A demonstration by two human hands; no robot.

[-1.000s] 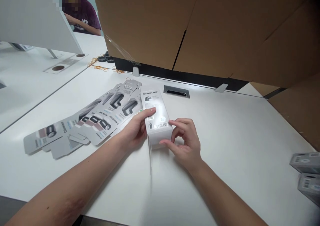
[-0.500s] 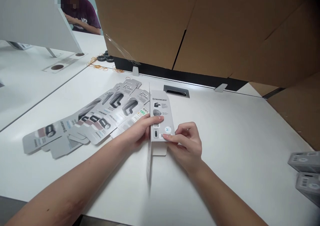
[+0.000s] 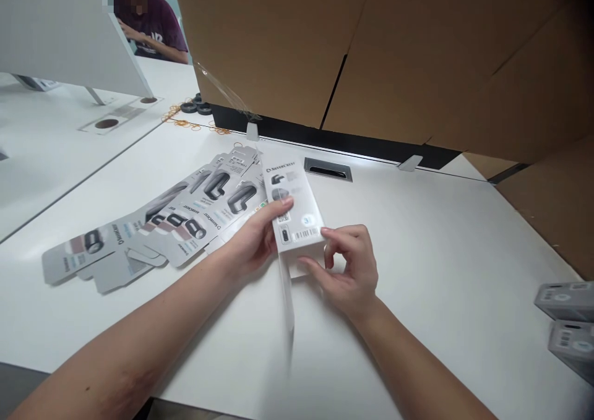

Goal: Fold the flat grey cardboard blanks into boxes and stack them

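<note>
Both hands hold a narrow grey product carton [image 3: 292, 206] over the white table [image 3: 417, 253]. My left hand [image 3: 253, 240] grips its left side, thumb on the printed top face. My right hand [image 3: 348, 268] pinches the near end, where a flap hangs open and a long side flap trails toward me. The carton is partly folded into a box shape and tilted. To the left, touching my left hand, lies a fanned pile of flat unfolded cartons [image 3: 153, 225] of the same print.
A large brown cardboard box [image 3: 394, 55] looms at the back. A cable slot [image 3: 327, 169] sits behind the carton. Two folded grey boxes [image 3: 568, 321] lie at the right edge. Rubber bands [image 3: 183, 120] and black rings [image 3: 195, 106] sit far left; another person [image 3: 148, 27] sits beyond.
The carton went from flattened, held edge-up, to opened out into a box shape again, tilted left. Both hands kept their hold and shifted slightly.
</note>
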